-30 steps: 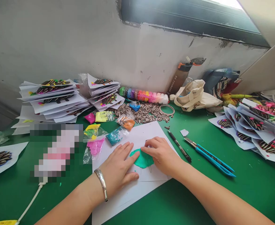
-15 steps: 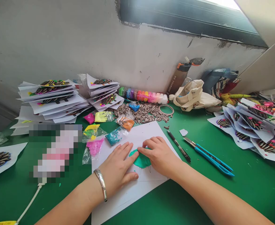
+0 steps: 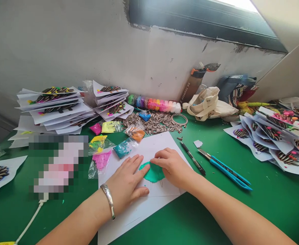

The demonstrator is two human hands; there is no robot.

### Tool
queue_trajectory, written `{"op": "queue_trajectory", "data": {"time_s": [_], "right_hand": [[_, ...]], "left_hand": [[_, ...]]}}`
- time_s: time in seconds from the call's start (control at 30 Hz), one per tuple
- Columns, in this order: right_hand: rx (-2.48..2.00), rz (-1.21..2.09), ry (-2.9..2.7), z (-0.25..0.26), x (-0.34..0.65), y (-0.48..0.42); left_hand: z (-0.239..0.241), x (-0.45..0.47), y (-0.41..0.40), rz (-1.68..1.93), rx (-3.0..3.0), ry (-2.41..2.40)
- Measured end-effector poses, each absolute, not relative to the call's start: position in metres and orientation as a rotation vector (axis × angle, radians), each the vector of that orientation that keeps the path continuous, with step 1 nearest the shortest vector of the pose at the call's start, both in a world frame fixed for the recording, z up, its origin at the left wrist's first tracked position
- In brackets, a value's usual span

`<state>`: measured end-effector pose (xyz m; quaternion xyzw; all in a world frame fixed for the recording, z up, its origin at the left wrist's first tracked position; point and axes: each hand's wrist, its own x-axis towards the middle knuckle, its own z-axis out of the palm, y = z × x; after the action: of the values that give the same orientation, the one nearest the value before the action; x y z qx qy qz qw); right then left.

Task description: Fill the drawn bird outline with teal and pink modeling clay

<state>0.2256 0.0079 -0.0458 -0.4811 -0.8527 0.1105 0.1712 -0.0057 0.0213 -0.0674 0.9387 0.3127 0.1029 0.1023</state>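
A thin, rounded patch of green modelling clay [image 3: 153, 174] lies flat on a white sheet of paper [image 3: 134, 217], with short pencil lines showing below it. My left hand [image 3: 129, 178] rests flat and open on the paper, its index fingertip on the clay's left edge. Curled over the right side of the clay, my right hand [image 3: 175, 168] has its fingers together and the index fingertip at the upper edge. The thumb of that hand is mostly hidden. A silver bangle [image 3: 108, 200] circles my left wrist.
Small bags of coloured clay, such as a teal one [image 3: 125, 148], lie behind the paper near sunflower seeds [image 3: 156, 121]. To the right are a pen [image 3: 192, 158] and a blue utility knife [image 3: 226, 170]. Paper stacks [image 3: 54, 115] stand at left; more seed pictures [image 3: 271, 132] lie at right.
My right hand has shifted slightly along the clay's upper right edge, and more of the clay's surface shows. My left hand stays in place; the whole view has moved a little.
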Motion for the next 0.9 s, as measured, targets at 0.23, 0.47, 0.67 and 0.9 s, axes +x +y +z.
{"op": "queue_trajectory", "data": {"time_s": [0.23, 0.47, 0.67, 0.9], "right_hand": [[-1.392, 0.318, -2.415, -0.0473, 0.2260, 0.0078], [-1.367, 0.292, -2.465, -0.0441, 0.2273, 0.0087], [-1.436, 0.384, -2.351, -0.0477, 0.2274, 0.0112], [-1.375, 0.411, -2.333, -0.0479, 0.2317, 0.0118]], "left_hand": [[-0.0684, -0.0054, 0.0216, 0.326, 2.749, 0.917], [-0.0680, -0.0059, 0.0218, 0.325, 2.762, 0.919], [-0.0676, -0.0054, 0.0223, 0.332, 2.762, 0.918], [-0.0684, -0.0059, 0.0223, 0.337, 2.752, 0.916]]}}
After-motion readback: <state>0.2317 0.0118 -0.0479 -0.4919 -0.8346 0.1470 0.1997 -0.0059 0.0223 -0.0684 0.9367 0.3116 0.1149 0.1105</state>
